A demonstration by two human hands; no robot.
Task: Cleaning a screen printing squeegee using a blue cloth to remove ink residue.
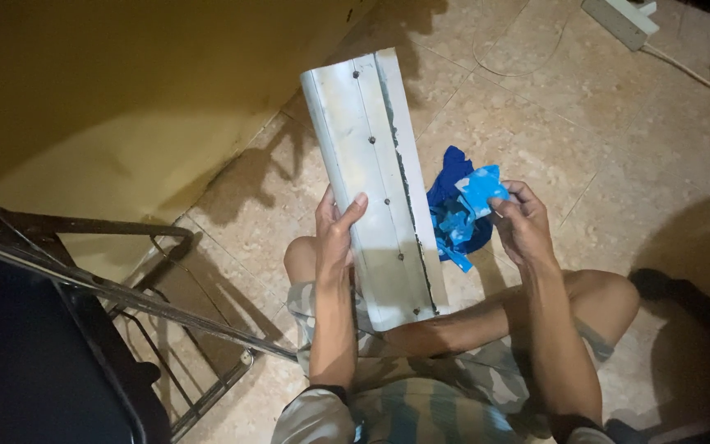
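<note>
Both hands are busy. The left hand (337, 234) is wrapped around the left edge of a long white panel (375, 181), thumb laid over its face and the other fingers hidden behind, so it is closed on that edge. The right hand (522, 224) pinches a crumpled strip of blue film (468, 205), fingers curled shut around it, just to the right of the panel and not touching it.

Near me, the person sits on the floor with bent knees, in striped shorts (421, 403). The panel's near end rests on the lap, between the legs, and it slopes up and away toward the far wall. It looks stiff and fairly light, like thin sheet metal or plastic, with a raised rib down the middle, a row of small screws or rivets, and a dark line along its right side. The face seems smooth and possibly slippery; I judge the long edges the safest places to grip, and they may be sharp. The film looks soft, thin and easily torn.

On the near left stands a dark metal folding frame (125, 304). Farther off, the tiled floor (536, 107) carries a white power strip (622, 18) and its cable at the far right, and a yellowish wall (125, 90) rises at the far left.
</note>
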